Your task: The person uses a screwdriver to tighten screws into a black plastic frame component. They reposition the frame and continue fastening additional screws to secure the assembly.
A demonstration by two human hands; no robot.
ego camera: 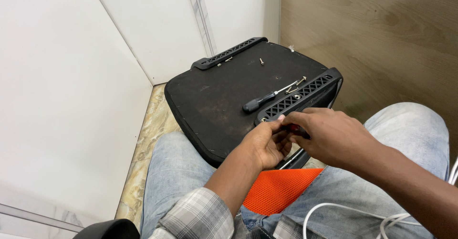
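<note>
Both hands meet near the middle of the view, just above the lap. The left hand [268, 143] comes up from the near left, forearm bare below a rolled sleeve, fingers curled and pinched together. The right hand [329, 136] reaches in from the near right, knuckles up, fingertips touching the left hand's.

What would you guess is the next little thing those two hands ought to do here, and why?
Probably bring the small part pinched between the left hand and right hand to the near end of the black slotted bracket. Both hands meet right at that end, where a hole shows, on the upturned seat base. The screwdriver and loose bolts lie within reach. What the fingers hold is too hidden to tell.
</note>
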